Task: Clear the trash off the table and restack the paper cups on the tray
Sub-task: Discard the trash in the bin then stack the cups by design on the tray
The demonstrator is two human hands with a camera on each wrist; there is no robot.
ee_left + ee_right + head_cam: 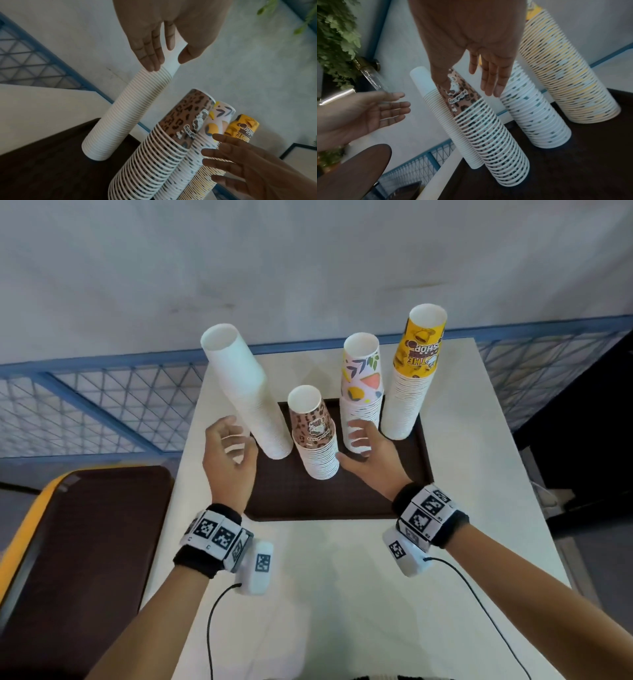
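**Both hands loose beside the cup stacks on the tray**

My left hand (228, 453) hangs with fingers relaxed and spread, holding nothing, just at 9 o'clock of the plain white stack (246, 395); I cannot tell from the head view whether the fingers touch it. My right hand (368, 453) is likewise released, fingers straight and slightly fanned, holding nothing, in front of the base of the floral stack (361, 392), thumb close beside the leopard-print stack (317, 440). Contact there is unclear too.

Outward from the hands: four stacks of upturned paper cups stand on the dark brown tray (342, 501). The white stack leans toward 10 o'clock at the tray's left edge. The leopard-print stack, the shortest, stands between my hands. The floral stack stands at its 1 o'clock, and the tall yellow-topped stack (411, 378) just right of that, near the tray's far right corner.

The tray lies on the far half of the white table (342, 594). At 8 o'clock of it, off the table, sits a brown seat (85, 542).
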